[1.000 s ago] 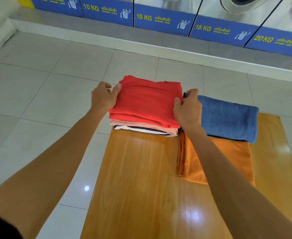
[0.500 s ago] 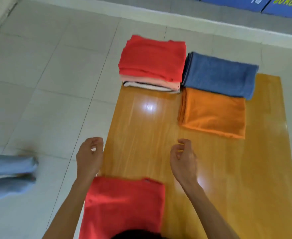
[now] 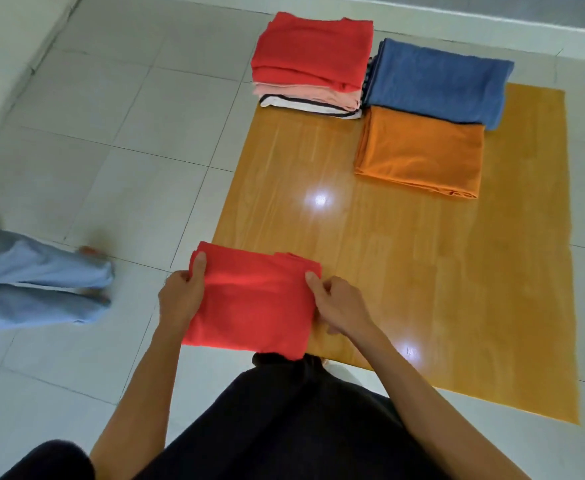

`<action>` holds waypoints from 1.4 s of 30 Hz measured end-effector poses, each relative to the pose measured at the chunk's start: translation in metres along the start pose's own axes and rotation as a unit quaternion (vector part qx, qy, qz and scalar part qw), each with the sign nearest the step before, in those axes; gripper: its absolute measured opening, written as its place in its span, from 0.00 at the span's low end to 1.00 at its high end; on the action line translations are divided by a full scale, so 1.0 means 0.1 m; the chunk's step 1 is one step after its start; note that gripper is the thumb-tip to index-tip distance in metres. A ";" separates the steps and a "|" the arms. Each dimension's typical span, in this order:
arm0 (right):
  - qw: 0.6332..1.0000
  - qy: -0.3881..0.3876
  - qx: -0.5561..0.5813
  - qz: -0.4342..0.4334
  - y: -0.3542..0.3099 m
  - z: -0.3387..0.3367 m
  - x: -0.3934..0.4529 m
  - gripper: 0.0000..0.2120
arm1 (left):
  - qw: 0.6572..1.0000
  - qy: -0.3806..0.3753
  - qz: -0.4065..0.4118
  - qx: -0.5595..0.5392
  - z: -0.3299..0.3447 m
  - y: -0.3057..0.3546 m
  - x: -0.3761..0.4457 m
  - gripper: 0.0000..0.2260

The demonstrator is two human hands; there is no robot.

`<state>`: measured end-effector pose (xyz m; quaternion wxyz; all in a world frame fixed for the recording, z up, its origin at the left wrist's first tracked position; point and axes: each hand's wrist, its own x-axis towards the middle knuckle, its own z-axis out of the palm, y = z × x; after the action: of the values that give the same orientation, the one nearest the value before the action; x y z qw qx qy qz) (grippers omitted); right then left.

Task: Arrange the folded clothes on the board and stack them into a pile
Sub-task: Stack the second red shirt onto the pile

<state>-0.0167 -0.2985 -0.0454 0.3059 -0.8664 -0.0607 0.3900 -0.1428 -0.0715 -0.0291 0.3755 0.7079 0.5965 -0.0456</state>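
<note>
Now, left hand [image 3: 180, 296] and right hand [image 3: 341, 303] each pinching folded red cloth [image 3: 253, 303] edges.

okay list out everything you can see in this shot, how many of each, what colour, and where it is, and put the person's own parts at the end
board: one, glossy orange-brown wood grain, flat on the floor, centre to right.
pile of folded clothes: one; red on top, pink under it, white with dark stripes at the bottom; far left corner of the board.
blue folded cloth: one, far edge of the board, right of the pile, touching it.
orange folded cloth: one, on the board, just in front of the blue one.
red folded cloth: one, at the board's near left corner, held on both sides.
floor tiles: pale grey, all around.
light blue trouser legs: another person's, far left, blurred.
left hand: grips the red cloth's left edge.
right hand: grips its right edge.
dark clothing: the wearer's own, bottom centre.
</note>
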 end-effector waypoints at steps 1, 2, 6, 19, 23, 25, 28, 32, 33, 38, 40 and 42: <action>1.000 -0.018 0.008 -0.010 -0.01 0.04 -0.02 0.30 | 1.000 -0.011 -0.004 -0.003 0.02 -0.01 -0.03 0.33; 0.999 -0.028 0.011 -0.021 -0.01 0.08 -0.05 0.28 | 1.000 -0.012 -0.001 -0.008 0.03 -0.04 -0.08 0.32; 0.999 -0.001 0.027 -0.047 -0.03 0.19 -0.09 0.22 | 0.997 0.051 0.050 -0.015 0.05 -0.08 -0.14 0.25; 0.959 0.123 0.256 0.017 -0.17 -0.05 0.07 0.22 | 0.993 -0.025 0.095 -0.066 0.30 0.33 -0.07 0.25; 0.962 0.106 0.242 0.066 -0.31 -0.10 0.29 0.23 | 0.988 -0.082 0.100 -0.081 0.28 0.61 0.20 0.29; 0.959 0.129 0.243 0.064 -0.43 -0.17 0.46 0.22 | 0.986 -0.098 0.107 -0.081 0.24 0.79 0.42 0.29; 0.954 0.151 0.253 0.048 -0.74 -0.39 0.76 0.21 | 0.982 -0.108 0.121 -0.099 0.16 1.19 0.78 0.27; 0.942 0.188 0.279 -0.006 -1.30 -0.86 1.21 0.19 | 0.973 -0.107 0.163 -0.124 0.01 1.98 1.30 0.25; 0.938 0.199 0.283 -0.018 -1.45 -1.00 1.32 0.18 | 0.970 -0.106 0.178 -0.126 -0.03 2.21 1.43 0.25; 0.923 0.256 0.283 -0.052 -2.04 -1.67 1.90 0.19 | 0.954 -0.083 0.269 -0.107 -0.15 3.31 1.95 0.23; 0.921 0.267 0.277 -0.057 -2.23 -1.88 2.10 0.20 | 0.949 -0.082 0.284 -0.108 -0.16 3.70 2.10 0.23; 0.919 0.278 0.270 -0.069 -2.41 -2.10 2.29 0.21 | 0.947 -0.092 0.287 -0.111 -0.14 4.03 2.27 0.23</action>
<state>0.3228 -0.1270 0.0549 0.5590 -0.8179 0.0752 0.1135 0.2709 0.1178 0.0569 0.5020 0.7958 0.3322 0.0660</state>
